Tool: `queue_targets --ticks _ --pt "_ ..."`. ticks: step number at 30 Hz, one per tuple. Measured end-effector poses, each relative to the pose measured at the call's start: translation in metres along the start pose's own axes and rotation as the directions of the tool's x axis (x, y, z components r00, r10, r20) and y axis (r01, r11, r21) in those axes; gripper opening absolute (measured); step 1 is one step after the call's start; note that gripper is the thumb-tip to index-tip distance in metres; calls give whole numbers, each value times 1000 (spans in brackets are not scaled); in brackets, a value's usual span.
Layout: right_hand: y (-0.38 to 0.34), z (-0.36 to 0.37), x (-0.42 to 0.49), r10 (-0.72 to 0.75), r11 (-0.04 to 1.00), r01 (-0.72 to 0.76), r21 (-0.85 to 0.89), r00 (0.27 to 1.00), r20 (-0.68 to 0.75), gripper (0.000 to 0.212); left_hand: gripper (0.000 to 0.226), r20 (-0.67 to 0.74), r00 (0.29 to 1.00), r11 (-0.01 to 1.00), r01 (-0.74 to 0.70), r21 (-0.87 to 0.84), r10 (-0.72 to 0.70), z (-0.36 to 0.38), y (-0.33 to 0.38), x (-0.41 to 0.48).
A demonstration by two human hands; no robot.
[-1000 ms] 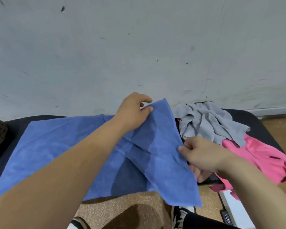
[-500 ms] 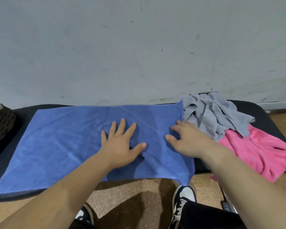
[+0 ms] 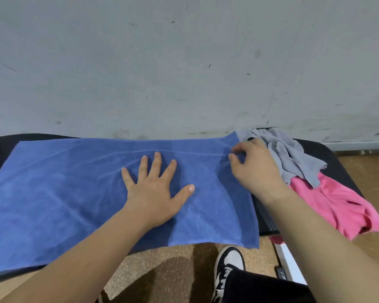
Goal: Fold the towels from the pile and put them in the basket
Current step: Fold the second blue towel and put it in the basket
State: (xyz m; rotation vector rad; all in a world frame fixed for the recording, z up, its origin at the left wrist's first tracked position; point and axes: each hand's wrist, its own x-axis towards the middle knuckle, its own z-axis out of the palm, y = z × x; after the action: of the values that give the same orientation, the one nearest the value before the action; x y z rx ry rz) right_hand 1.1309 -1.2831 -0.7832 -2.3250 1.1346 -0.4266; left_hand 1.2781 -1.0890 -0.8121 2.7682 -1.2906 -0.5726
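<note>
Your blue towel [image 3: 53, 193] lay spread, its near edge overhanging the black table [image 3: 337, 154].
Your left hand [image 3: 153, 193] pressed flat, fingers spread, mid-towel; your right hand [image 3: 254, 169] pinched the far right corner beside the grey towel [image 3: 289, 154]. A pull there risked slipping the overhang off or snagging that pile.

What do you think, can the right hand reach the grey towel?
Probably yes. The right hand pinches the blue towel right beside the grey towel; nothing lies between them.

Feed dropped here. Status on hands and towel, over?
Left hand flat on blue towel. Right hand pinching its far right corner. Grey towel, pink towel heaped alongside; basket not visible.
</note>
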Motion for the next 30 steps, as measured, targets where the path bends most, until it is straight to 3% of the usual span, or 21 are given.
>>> queue_targets --ticks 4,7,10,14,16,19,23,25,28,30 --pt "9 -6 6 150 989 -151 3 987 59 14 101 -77 992 994 -105 -39 102 -3 7 -7" --pt "17 -14 4 260 965 -244 -96 940 222 44 97 -138 974 968 -202 -149 182 -4 18 -9" --pt "24 -20 -5 290 956 -264 -126 906 309 45 77 -277 931 917 -308 -256 235 -7 33 1" --pt "29 -30 -13 272 962 -257 -95 869 414 38 46 -228 935 903 -330 -276 272 -25 80 42" --pt "29 -35 -19 298 953 -279 -116 802 518 41 32 -263 923 883 -354 -307 279 -28 109 70" --pt "32 -38 -29 312 950 -240 -200 700 642 43 36 -235 947 882 -294 -368 218 -23 140 101" --pt "44 -39 -39 276 961 -198 -192 684 676 38 58 -210 961 895 -249 -370 180 -23 158 113" --pt "50 -41 -44 256 967 -189 -173 694 673 35 48 -143 978 911 -195 -363 153 -23 157 112" --pt "54 -50 -50 233 961 -271 -48 711 664 33 15 -88 993 892 -106 -439 74 -24 148 108" --pt "51 -58 -55 210 944 -325 48 710 673 30 13 -104 994 858 -80 -507 31 -26 144 102"
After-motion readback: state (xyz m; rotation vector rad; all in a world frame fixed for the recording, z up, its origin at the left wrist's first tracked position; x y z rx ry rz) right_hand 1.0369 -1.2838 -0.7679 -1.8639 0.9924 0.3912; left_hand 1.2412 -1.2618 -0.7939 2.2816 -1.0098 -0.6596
